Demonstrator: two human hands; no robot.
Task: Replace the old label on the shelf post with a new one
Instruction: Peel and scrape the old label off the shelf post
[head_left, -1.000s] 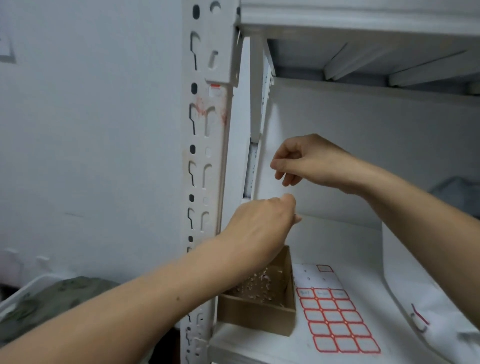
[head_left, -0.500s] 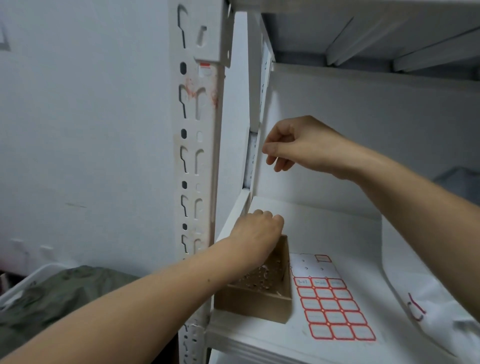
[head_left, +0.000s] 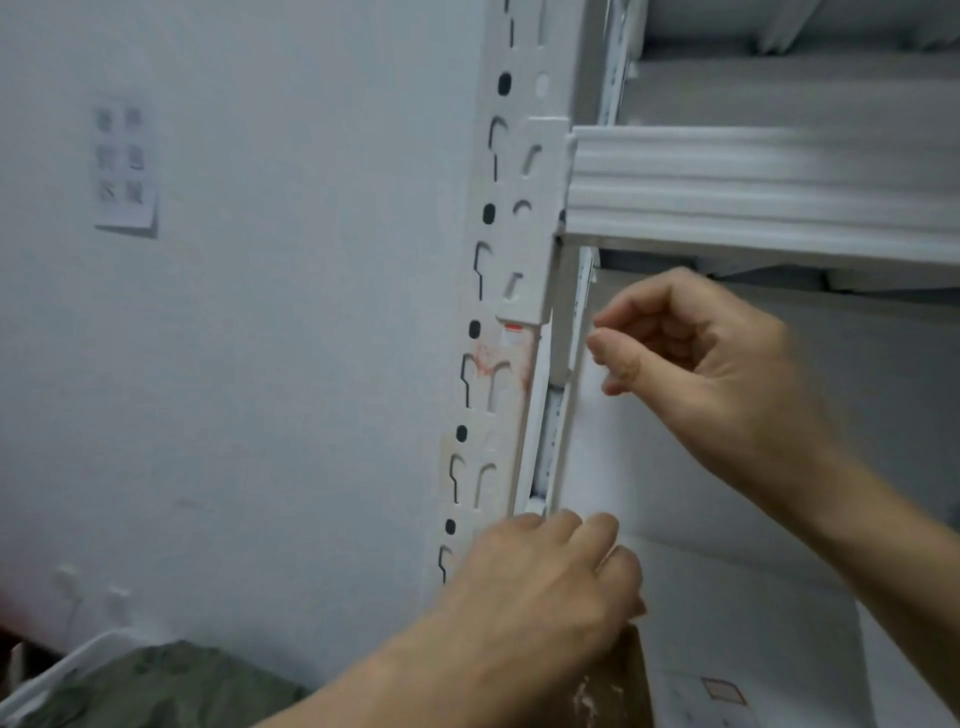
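Standing upright at centre: white slotted post (head_left: 498, 312), with keyhole slots and round holes down its face.
Old label (head_left: 513, 332): small white scrap with a red stripe, stuck on the post face just under the beam bracket. Pink-red smears (head_left: 491, 364) mark the paint directly below it.
Beam (head_left: 753, 182): white, ribbed, hooked into the post and running right.
Right hand (head_left: 717, 364): raised inside the bay, right of the post at about the label's height, clear of the post. Fingers curled, thumb tip near forefinger; blur hides whether anything is pinched.
Left hand (head_left: 550, 587): lower, knuckles up, before the post's lower part and above the box. Fingers curled under; cannot tell whether they hold anything.
Box (head_left: 623, 691): brown card, pale scraps inside, on the shelf (head_left: 753, 597), partly hidden by the left hand.
Label sheet (head_left: 722, 691): white, one red-bordered label showing, flat on the shelf right of the box.
Note (head_left: 124, 166): paper with blurred characters, on the wall at left.
Bin (head_left: 62, 673): white rim, green cloth (head_left: 171, 686) inside, bottom left.
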